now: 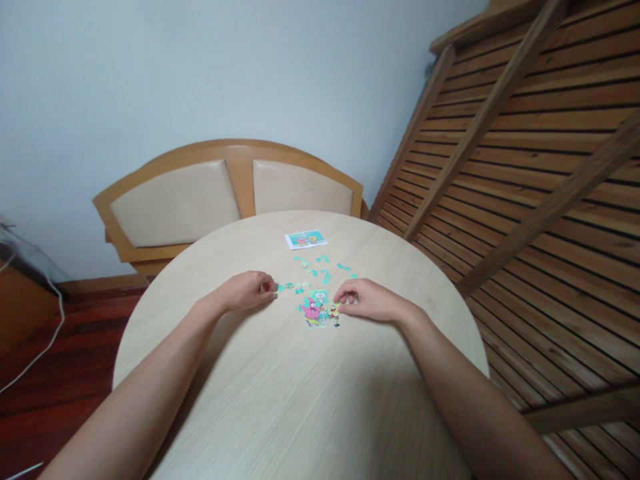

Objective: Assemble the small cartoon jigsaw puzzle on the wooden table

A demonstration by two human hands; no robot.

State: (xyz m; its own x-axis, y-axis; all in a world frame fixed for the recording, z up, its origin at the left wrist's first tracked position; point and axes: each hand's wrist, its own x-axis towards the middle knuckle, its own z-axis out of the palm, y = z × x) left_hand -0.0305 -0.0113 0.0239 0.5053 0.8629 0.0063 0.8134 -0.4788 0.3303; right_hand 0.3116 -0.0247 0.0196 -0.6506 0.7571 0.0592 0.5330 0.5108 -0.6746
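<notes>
A partly joined jigsaw puzzle (316, 313) lies flat on the round table, showing a pink starfish figure, a pale teal figure and a yellow figure. My right hand (367, 300) is at its right edge, thumb and forefinger pinched on a yellow puzzle piece (334, 309). To the left, my left hand (253, 290) rests low over the tabletop with its fingertips pinched together beside loose teal puzzle pieces (289, 286). Whatever those left fingertips hold is too small to make out. More loose puzzle pieces (326, 275) are scattered just beyond the joined part.
A picture card (305, 239) with the same cartoon figures lies toward the far side of the pale wooden table (280, 400). Behind the table stands a padded wooden headboard (239, 173) against the wall. Wooden slats (525, 167) lean at the right. A white cable (53, 333) hangs at left.
</notes>
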